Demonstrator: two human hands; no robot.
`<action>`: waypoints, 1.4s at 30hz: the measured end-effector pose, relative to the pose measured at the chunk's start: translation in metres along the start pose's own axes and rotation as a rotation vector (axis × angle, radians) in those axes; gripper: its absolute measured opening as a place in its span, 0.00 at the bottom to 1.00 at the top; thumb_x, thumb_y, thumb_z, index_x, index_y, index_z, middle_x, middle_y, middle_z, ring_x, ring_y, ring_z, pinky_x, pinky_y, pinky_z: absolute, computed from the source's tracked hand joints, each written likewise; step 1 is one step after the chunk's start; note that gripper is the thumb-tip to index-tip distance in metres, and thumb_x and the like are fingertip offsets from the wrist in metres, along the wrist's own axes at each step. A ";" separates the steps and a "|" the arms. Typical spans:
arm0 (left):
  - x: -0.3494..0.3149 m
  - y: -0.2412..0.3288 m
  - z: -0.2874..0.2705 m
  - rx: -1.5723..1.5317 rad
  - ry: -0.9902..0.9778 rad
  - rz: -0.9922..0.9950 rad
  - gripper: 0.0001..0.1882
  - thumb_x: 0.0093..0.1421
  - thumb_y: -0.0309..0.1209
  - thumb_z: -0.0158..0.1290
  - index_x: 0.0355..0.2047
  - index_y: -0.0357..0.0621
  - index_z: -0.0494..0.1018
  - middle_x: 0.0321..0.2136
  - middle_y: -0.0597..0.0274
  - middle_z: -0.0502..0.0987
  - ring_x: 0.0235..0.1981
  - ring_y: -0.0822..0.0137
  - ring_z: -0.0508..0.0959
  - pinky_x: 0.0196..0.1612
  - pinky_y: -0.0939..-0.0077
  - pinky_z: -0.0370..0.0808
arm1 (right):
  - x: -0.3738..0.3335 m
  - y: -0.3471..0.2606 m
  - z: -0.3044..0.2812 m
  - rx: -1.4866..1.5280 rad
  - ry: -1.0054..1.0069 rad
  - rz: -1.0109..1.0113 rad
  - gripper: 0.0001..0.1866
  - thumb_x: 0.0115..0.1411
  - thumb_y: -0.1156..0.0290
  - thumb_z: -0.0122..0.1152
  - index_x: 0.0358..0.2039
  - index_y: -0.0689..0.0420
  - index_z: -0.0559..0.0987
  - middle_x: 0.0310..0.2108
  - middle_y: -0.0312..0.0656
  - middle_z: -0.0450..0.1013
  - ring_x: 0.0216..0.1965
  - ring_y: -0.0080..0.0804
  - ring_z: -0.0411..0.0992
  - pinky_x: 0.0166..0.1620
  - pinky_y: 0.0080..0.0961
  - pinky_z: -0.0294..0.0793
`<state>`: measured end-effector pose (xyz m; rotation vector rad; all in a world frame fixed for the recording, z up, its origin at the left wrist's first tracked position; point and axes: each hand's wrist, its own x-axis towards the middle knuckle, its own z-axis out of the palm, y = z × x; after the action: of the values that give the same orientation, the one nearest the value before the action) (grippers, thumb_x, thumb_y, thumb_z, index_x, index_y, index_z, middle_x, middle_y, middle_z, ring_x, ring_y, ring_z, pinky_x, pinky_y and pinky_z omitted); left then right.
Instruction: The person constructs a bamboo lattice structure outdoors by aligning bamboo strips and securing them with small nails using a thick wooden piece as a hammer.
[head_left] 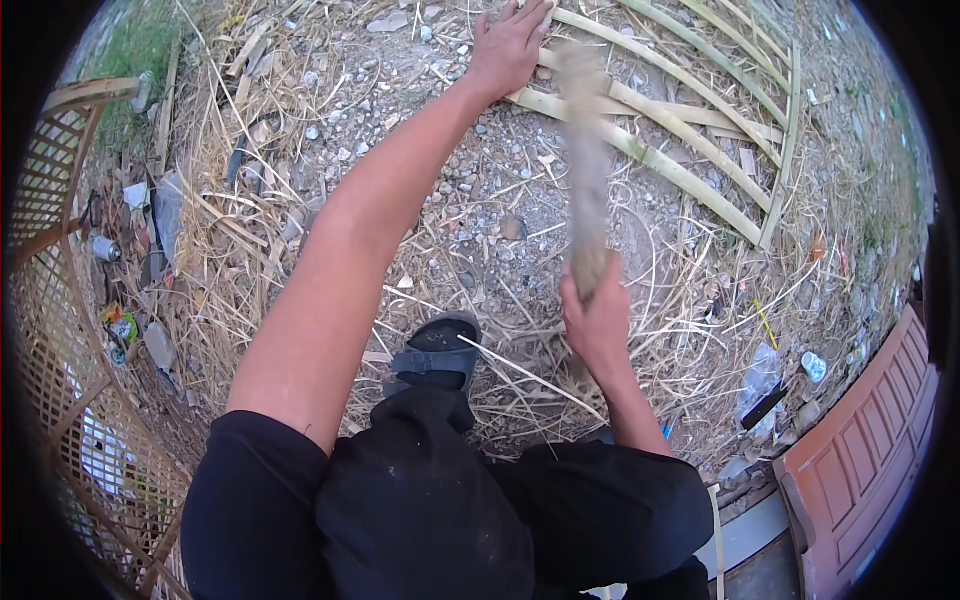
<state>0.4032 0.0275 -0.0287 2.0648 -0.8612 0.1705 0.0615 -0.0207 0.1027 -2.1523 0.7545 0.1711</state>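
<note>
My right hand (pixel 600 312) is wrapped round the lower end of a thick wooden stick (pixel 588 185). The stick stands out away from me, and its upper part is smeared by motion. It passes in front of a lattice of split bamboo strips (pixel 690 182) on the ground, hiding part of it. At the far side, my left hand (pixel 508 50) lies over the left ends of the strips, fingers stretched out and touching them. The strips curve to the right and meet a crosswise strip (pixel 783 165) at their ends.
Gravel and dry plant shavings (pixel 500 330) cover the ground round my sandalled foot (pixel 436 350). A woven lattice panel (pixel 75 320) stands at the left. Toward the right lie a crumpled plastic bag (pixel 760 385), a can (pixel 814 367) and a reddish-brown ridged panel (pixel 865 450).
</note>
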 end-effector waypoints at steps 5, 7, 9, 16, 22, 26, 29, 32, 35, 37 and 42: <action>-0.006 -0.018 -0.007 -0.007 0.068 0.077 0.25 0.70 0.34 0.42 0.66 0.43 0.66 0.65 0.49 0.67 0.65 0.46 0.69 0.69 0.55 0.60 | 0.016 -0.016 -0.009 0.104 -0.038 0.092 0.21 0.66 0.60 0.61 0.44 0.67 0.69 0.19 0.54 0.74 0.19 0.44 0.78 0.23 0.39 0.73; -0.007 -0.005 -0.008 0.089 0.021 0.008 0.26 0.69 0.34 0.42 0.66 0.43 0.66 0.66 0.49 0.67 0.64 0.46 0.69 0.69 0.56 0.62 | 0.002 -0.022 -0.007 0.142 0.076 -0.017 0.21 0.67 0.60 0.61 0.45 0.68 0.68 0.20 0.54 0.75 0.19 0.45 0.78 0.23 0.38 0.74; 0.000 0.013 -0.007 0.169 -0.011 -0.050 0.26 0.69 0.33 0.43 0.66 0.44 0.66 0.66 0.49 0.67 0.64 0.46 0.69 0.68 0.57 0.63 | -0.012 -0.011 -0.002 0.195 0.240 -0.232 0.22 0.68 0.60 0.59 0.46 0.69 0.67 0.22 0.56 0.75 0.20 0.45 0.78 0.24 0.38 0.76; -0.005 0.003 -0.013 -0.025 -0.035 -0.107 0.26 0.69 0.34 0.41 0.66 0.47 0.67 0.68 0.53 0.65 0.68 0.46 0.64 0.70 0.54 0.58 | 0.020 -0.035 -0.010 0.162 -0.081 0.162 0.19 0.69 0.61 0.58 0.44 0.67 0.67 0.19 0.48 0.75 0.18 0.33 0.77 0.20 0.32 0.75; -0.002 0.012 -0.003 0.011 -0.015 -0.118 0.24 0.70 0.34 0.41 0.66 0.50 0.67 0.67 0.56 0.66 0.68 0.48 0.64 0.71 0.49 0.55 | 0.002 -0.017 -0.005 0.347 0.213 -0.199 0.21 0.68 0.64 0.58 0.48 0.71 0.67 0.20 0.48 0.75 0.18 0.31 0.76 0.19 0.29 0.73; 0.009 0.001 -0.005 -0.049 0.035 -0.090 0.24 0.70 0.33 0.42 0.66 0.49 0.68 0.66 0.53 0.67 0.68 0.48 0.65 0.70 0.56 0.59 | 0.032 0.000 0.000 0.049 -0.091 0.157 0.21 0.69 0.62 0.57 0.47 0.70 0.67 0.20 0.52 0.75 0.19 0.33 0.76 0.21 0.33 0.74; -0.004 0.000 -0.005 -0.143 0.000 -0.174 0.24 0.70 0.34 0.42 0.65 0.47 0.68 0.65 0.49 0.68 0.67 0.48 0.66 0.68 0.62 0.62 | 0.014 -0.033 -0.023 0.184 0.096 0.068 0.19 0.67 0.63 0.61 0.45 0.69 0.70 0.19 0.49 0.74 0.20 0.31 0.76 0.23 0.31 0.73; -0.007 -0.003 -0.001 -0.220 0.025 -0.222 0.23 0.72 0.36 0.42 0.64 0.46 0.69 0.64 0.48 0.69 0.67 0.49 0.66 0.68 0.64 0.63 | 0.006 -0.039 -0.032 0.268 0.157 -0.049 0.19 0.66 0.64 0.63 0.44 0.67 0.70 0.19 0.48 0.74 0.19 0.30 0.76 0.23 0.29 0.71; -0.010 -0.012 0.001 -0.086 0.024 -0.208 0.22 0.72 0.41 0.42 0.63 0.54 0.71 0.66 0.59 0.68 0.67 0.54 0.66 0.68 0.51 0.54 | 0.002 -0.020 -0.034 0.152 0.099 -0.048 0.19 0.65 0.63 0.65 0.43 0.66 0.71 0.19 0.49 0.74 0.18 0.34 0.75 0.23 0.33 0.71; -0.008 -0.017 0.004 0.046 -0.010 -0.167 0.23 0.75 0.47 0.37 0.65 0.67 0.68 0.69 0.73 0.65 0.71 0.61 0.62 0.70 0.37 0.35 | -0.001 -0.002 -0.032 0.029 0.059 -0.029 0.21 0.64 0.60 0.65 0.43 0.66 0.71 0.18 0.49 0.73 0.18 0.39 0.75 0.24 0.37 0.72; -0.009 -0.005 0.009 -0.048 0.075 -0.155 0.21 0.72 0.43 0.41 0.61 0.58 0.74 0.65 0.65 0.71 0.68 0.56 0.66 0.70 0.42 0.40 | -0.013 0.016 -0.033 0.037 -0.008 0.090 0.22 0.64 0.58 0.65 0.42 0.65 0.71 0.18 0.50 0.73 0.18 0.41 0.76 0.23 0.38 0.72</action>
<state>0.3979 0.0276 -0.0413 2.0574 -0.6508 0.1401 0.0368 -0.0475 0.1183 -2.0831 0.8442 0.2113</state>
